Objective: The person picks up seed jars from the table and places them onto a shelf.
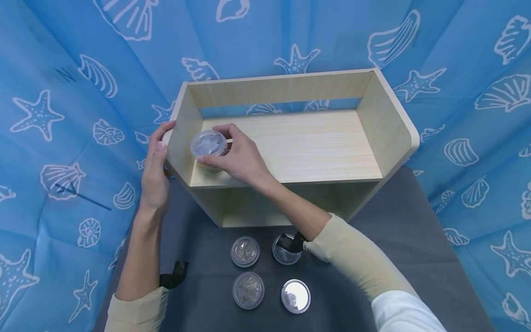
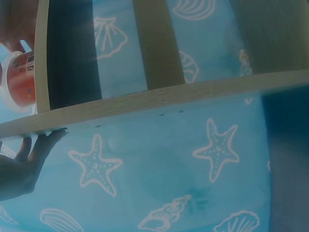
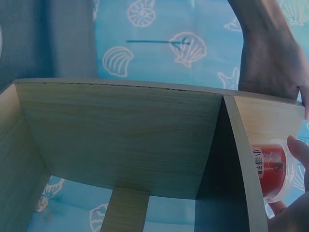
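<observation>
Our right grip (image 1: 238, 154) is pinching a round tub (image 1: 209, 144) from its side, with the thumb sitting at the near rim and the fingers curling round the far rim. We are keeping this tub upright at the left end of the upper shelf (image 1: 298, 143), just beside the left side panel (image 1: 182, 138); whether its base is touching the board we cannot quite tell. In the right wrist view its body is showing red, with a pale printed label facing outward, and its clear lid is facing up in the head view.

Our left grip (image 1: 155, 170) is resting on the outside of that same panel, near its upper front corner, the fingers lying fairly straight against the wood and holding no tub.

The pale wooden rack (image 1: 286, 180) is standing on a dark grey counter (image 1: 199, 304), its lower compartment opening toward us. In front of it, four more lidded round containers are sitting well apart from the rack's tub: a back left one (image 1: 245, 251), a back right one (image 1: 285, 256), a front left one (image 1: 248, 290) and a front right one (image 1: 296, 296), whose top is catching a bright reflection. A black strap (image 1: 292, 243) by our right sleeve (image 1: 361, 258) is partly covering the back right one. Behind everything, a blue curtain (image 1: 253, 41) is hanging, patterned with white shells and starfish.
</observation>
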A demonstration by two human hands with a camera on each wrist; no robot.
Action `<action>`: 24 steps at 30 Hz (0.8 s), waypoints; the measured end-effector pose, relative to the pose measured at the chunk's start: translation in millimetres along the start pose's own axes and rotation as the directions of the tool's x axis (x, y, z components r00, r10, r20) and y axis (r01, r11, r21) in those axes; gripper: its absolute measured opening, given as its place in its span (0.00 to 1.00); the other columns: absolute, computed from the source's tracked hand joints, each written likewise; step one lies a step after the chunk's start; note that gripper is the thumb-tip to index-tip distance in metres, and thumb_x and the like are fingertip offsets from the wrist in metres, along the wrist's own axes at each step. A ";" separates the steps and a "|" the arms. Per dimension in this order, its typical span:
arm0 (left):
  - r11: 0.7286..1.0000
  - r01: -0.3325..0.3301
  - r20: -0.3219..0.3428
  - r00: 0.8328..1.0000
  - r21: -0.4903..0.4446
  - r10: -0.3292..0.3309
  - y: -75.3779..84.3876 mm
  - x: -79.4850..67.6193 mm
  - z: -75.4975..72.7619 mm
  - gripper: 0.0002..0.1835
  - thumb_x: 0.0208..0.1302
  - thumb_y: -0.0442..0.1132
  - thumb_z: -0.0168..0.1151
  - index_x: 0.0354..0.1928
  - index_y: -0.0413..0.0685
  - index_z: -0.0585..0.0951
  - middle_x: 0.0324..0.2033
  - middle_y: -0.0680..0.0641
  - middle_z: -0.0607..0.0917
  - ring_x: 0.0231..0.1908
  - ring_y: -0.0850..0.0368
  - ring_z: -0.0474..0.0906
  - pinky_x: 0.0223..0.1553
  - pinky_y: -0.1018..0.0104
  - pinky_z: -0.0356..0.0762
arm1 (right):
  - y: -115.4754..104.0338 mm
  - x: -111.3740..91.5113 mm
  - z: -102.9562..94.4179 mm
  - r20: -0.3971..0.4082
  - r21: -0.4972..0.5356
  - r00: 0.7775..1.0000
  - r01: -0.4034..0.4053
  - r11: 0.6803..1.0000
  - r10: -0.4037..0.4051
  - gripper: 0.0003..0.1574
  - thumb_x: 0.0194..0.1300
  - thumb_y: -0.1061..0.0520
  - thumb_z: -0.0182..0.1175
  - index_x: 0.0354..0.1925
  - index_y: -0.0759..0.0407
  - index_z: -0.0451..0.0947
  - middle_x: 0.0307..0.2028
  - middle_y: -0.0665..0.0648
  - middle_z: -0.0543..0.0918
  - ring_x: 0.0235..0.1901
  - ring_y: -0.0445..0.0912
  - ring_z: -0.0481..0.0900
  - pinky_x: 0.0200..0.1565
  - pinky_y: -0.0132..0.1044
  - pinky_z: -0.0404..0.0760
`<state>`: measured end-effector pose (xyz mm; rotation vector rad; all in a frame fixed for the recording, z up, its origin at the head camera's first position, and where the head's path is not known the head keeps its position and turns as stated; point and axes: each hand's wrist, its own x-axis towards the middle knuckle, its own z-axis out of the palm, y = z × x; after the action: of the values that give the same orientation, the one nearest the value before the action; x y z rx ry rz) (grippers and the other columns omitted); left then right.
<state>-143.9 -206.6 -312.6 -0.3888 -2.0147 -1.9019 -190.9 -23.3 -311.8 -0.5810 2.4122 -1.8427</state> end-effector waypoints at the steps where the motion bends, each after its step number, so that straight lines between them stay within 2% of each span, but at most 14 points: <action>1: 1.000 0.001 -0.001 1.000 0.001 -0.001 -0.1 -0.4 0.1 0.25 0.77 0.46 0.34 0.71 0.54 0.67 0.65 0.48 0.65 0.60 0.45 0.59 0.51 0.51 0.58 | 0.2 -0.5 0.3 0.001 -0.010 1.000 0.003 1.000 -0.003 0.46 0.53 0.49 0.77 0.66 0.56 0.69 0.56 0.52 0.78 0.43 0.41 0.81 0.41 0.33 0.79; 10: 1.000 0.016 -0.020 1.000 0.015 -0.015 2.0 0.0 1.0 0.25 0.76 0.46 0.34 0.70 0.54 0.68 0.64 0.48 0.66 0.59 0.45 0.60 0.50 0.51 0.58 | 0.9 -1.7 -1.8 0.027 -0.057 0.999 0.048 0.997 -0.047 0.49 0.54 0.46 0.76 0.68 0.56 0.66 0.56 0.56 0.77 0.44 0.42 0.80 0.43 0.33 0.79; 14: 0.999 0.026 -0.032 0.999 0.025 -0.025 3.5 0.5 1.8 0.25 0.75 0.45 0.34 0.69 0.54 0.69 0.63 0.48 0.67 0.58 0.45 0.61 0.49 0.51 0.59 | 0.2 -5.6 -6.9 0.032 -0.059 0.999 0.034 0.998 -0.032 0.52 0.52 0.45 0.77 0.70 0.54 0.64 0.57 0.56 0.76 0.48 0.44 0.79 0.47 0.34 0.79; 19: 0.999 0.035 -0.032 0.999 0.013 -0.035 5.9 1.4 2.2 0.25 0.75 0.44 0.34 0.69 0.53 0.69 0.62 0.46 0.68 0.56 0.46 0.63 0.46 0.52 0.60 | 1.0 -14.5 -18.5 0.021 -0.025 1.000 0.016 1.000 -0.016 0.53 0.51 0.46 0.78 0.70 0.53 0.65 0.58 0.54 0.76 0.55 0.46 0.77 0.55 0.39 0.77; 24: 0.999 0.037 -0.019 0.999 0.014 -0.037 9.0 2.8 1.5 0.25 0.74 0.43 0.34 0.68 0.51 0.70 0.62 0.45 0.68 0.54 0.44 0.64 0.43 0.51 0.62 | 3.0 -24.3 -31.6 0.011 0.012 0.999 0.032 0.999 -0.032 0.51 0.53 0.50 0.77 0.70 0.55 0.65 0.60 0.58 0.76 0.57 0.50 0.77 0.56 0.42 0.77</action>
<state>-142.7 -204.6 -303.3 -0.3312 -2.0362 -1.9043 -177.5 14.3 -310.0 -0.6310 2.3967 -1.8593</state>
